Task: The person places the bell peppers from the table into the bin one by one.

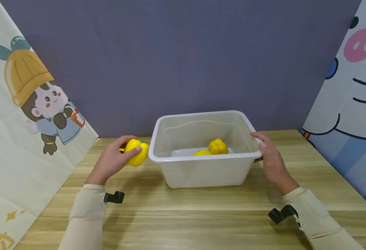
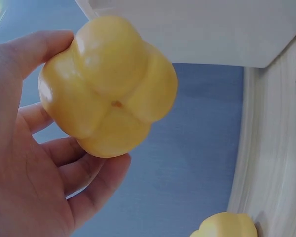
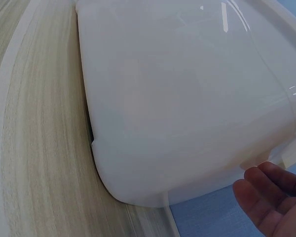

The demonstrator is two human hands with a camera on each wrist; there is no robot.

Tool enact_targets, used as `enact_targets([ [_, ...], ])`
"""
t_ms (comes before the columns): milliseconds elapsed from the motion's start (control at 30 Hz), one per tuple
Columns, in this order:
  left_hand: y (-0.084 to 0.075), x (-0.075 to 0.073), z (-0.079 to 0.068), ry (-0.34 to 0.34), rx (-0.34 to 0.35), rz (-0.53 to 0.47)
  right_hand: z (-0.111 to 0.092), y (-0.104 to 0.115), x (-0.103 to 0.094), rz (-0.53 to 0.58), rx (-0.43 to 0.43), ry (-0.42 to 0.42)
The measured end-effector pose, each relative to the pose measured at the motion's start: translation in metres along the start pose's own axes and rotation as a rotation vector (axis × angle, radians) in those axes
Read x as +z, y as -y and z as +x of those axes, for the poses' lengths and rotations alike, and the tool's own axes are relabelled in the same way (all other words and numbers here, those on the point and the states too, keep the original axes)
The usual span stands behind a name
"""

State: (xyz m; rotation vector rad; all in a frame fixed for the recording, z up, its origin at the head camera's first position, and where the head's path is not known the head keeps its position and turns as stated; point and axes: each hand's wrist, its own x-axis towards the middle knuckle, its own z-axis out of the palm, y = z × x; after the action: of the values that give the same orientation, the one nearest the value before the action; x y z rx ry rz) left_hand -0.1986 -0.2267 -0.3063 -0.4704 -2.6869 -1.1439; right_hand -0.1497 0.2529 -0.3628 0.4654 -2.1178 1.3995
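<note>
My left hand (image 1: 115, 158) grips a yellow bell pepper (image 1: 138, 158) just off the left side of a white plastic tub (image 1: 201, 173). In the left wrist view, the lobed underside of this bell pepper (image 2: 113, 89) faces the camera, with thumb and fingers spread round it. At the tub's right end, my right hand (image 1: 272, 161) holds the rim, thumb on top and the other fingers beneath. The right wrist view has those fingertips (image 3: 261, 180) curled up against the tub's outer wall (image 3: 177, 108). Inside the tub lie two yellow bell peppers (image 1: 218, 147), one partly hidden by the front wall.
Another yellow bell pepper (image 2: 227, 226) rests on the table near the left hand, almost hidden in the head view. The wood-grain table (image 1: 195, 222) ends at a grey-blue back panel (image 1: 183, 62). Printed cloths (image 1: 8, 139) flank both sides.
</note>
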Motion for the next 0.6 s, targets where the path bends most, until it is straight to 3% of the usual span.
enact_targets([
  [600,-0.019,-0.009,0.005,-0.036,0.040,0.053,0.000,0.000,-0.001,0.002,0.012,0.006],
])
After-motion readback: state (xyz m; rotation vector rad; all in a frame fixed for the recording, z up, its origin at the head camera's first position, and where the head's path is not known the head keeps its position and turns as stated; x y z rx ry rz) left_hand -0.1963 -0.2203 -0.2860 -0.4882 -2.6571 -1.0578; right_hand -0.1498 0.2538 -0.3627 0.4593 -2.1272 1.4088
